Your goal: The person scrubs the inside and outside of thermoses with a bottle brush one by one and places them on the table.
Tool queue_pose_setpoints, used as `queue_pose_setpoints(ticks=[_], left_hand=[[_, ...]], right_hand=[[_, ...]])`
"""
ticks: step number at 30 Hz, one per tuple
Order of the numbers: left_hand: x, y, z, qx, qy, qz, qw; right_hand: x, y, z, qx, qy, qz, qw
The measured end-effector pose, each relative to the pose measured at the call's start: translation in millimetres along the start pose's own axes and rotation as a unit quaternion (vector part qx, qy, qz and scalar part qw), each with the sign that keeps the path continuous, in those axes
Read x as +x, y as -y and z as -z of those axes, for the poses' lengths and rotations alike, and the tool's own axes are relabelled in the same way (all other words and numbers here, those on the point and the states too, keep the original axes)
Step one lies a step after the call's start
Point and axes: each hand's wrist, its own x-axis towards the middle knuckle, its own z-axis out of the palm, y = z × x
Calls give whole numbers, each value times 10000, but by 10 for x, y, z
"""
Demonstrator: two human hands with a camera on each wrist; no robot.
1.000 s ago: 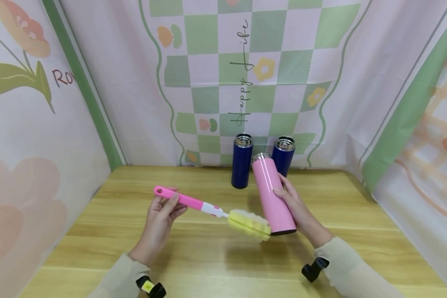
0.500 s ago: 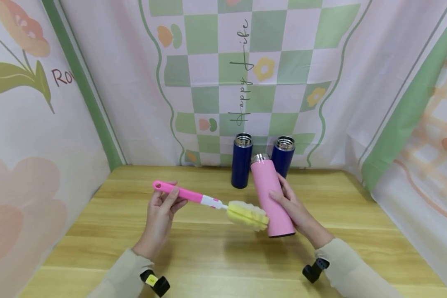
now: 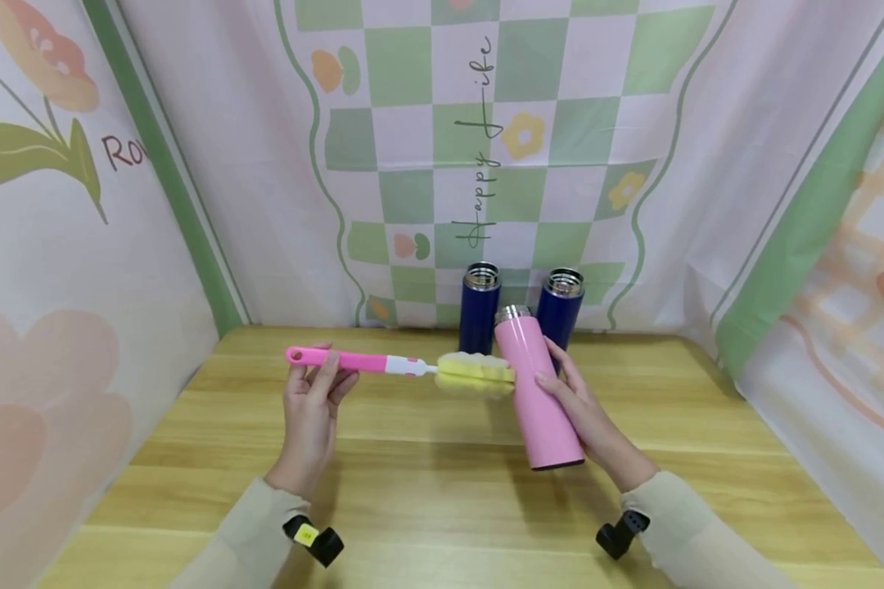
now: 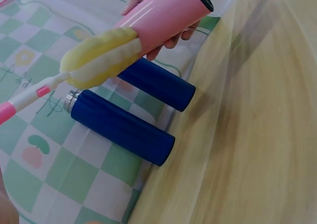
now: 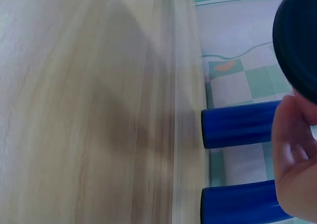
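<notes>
In the head view my left hand (image 3: pixel 313 417) pinches the pink handle of a bottle brush (image 3: pixel 479 374), which lies level in the air with its yellow and white sponge head pointing right. The sponge's tip meets the side of a pink thermos (image 3: pixel 534 393) in view; whether they touch, I cannot tell. My right hand (image 3: pixel 589 413) grips that thermos round its middle, raised off the table and tilted, its steel mouth up and to the left. The left wrist view shows the sponge head (image 4: pixel 101 58) overlapping the thermos. A dark round base (image 5: pixel 299 40) fills the right wrist view's corner.
Two blue thermoses without lids, the left one (image 3: pixel 479 315) and the right one (image 3: pixel 560 307), stand upright at the back of the wooden table (image 3: pixel 412 507). Behind them hangs a checked curtain (image 3: pixel 398 139).
My left hand has risen and shifted slightly left, bringing the bottle brush higher and level. The pink thermos has tilted only slightly, with the right hand almost still.
</notes>
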Motion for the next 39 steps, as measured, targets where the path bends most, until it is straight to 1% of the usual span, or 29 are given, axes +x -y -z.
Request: queue_pose_setpoints(ticks=[4, 9, 12, 15, 20, 26, 29, 32, 36, 39], left_hand=[[28, -14, -25, -19, -97, -128, 9999], [44, -21, -44, 5, -325, -269, 9991], [52, -18, -47, -80, -430, -376, 9983], [58, -11, -46, -117, -472, -467, 9977], [54, 1, -38, -78, -452, -538, 9975], [39, 14, -17, 78, -434, -437, 9981], [30, 26, -7, 32, -439, -349, 9984], [15, 46, -4, -64, -414, -260, 9988], [-14, 74, 3, -75, -257, -135, 9995], [-45, 79, 5, 3, -161, -46, 9999]], right_hand=[[2, 14, 5, -33, 135, -46, 9999], [-5, 32, 2, -123, 419, -124, 9990], [-12, 39, -5, -201, 534, -175, 9982], [-20, 42, -15, -303, 513, -171, 9981], [-22, 25, -25, -414, 393, 28, 9984], [-9, 10, -10, -422, 149, 84, 9990], [-17, 19, -5, -430, 22, 98, 9990], [-20, 34, -9, -259, -45, 80, 9996], [-14, 55, -10, -41, -120, -2, 9999], [-12, 66, -5, 44, -169, -72, 9998]])
